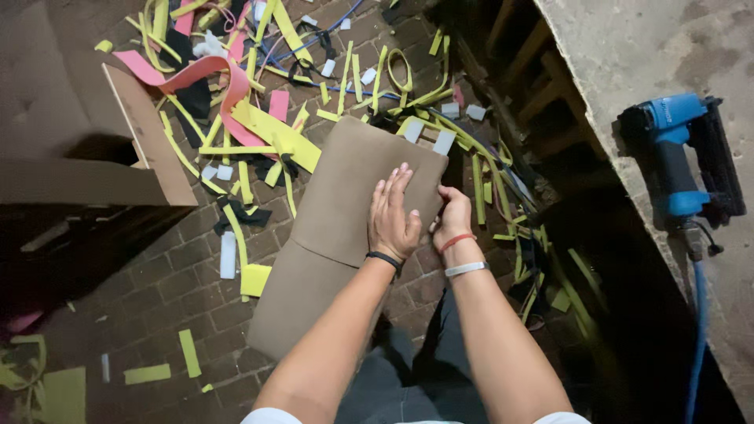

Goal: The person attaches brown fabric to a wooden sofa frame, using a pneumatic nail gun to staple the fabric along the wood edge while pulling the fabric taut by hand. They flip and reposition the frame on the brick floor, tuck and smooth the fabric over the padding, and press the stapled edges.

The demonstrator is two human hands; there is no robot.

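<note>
Fingers [393,188] of left hand [390,220] lie flat, outstretched on tan upholstered fabric panel [345,212]. Right hand [454,216] pinches panel's edge, fingers closed. Yellow foam strips [267,133] litter brick floor [169,286].

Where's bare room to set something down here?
Bare brick floor left of the brown padded panel under both hands, and concrete ledge above the blue nail gun. Crowded: foam scraps beyond the panel.

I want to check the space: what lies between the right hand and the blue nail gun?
In the head view, between the right hand and the nail gun lie yellow foam strips, then a dark gap and the concrete ledge.
</note>
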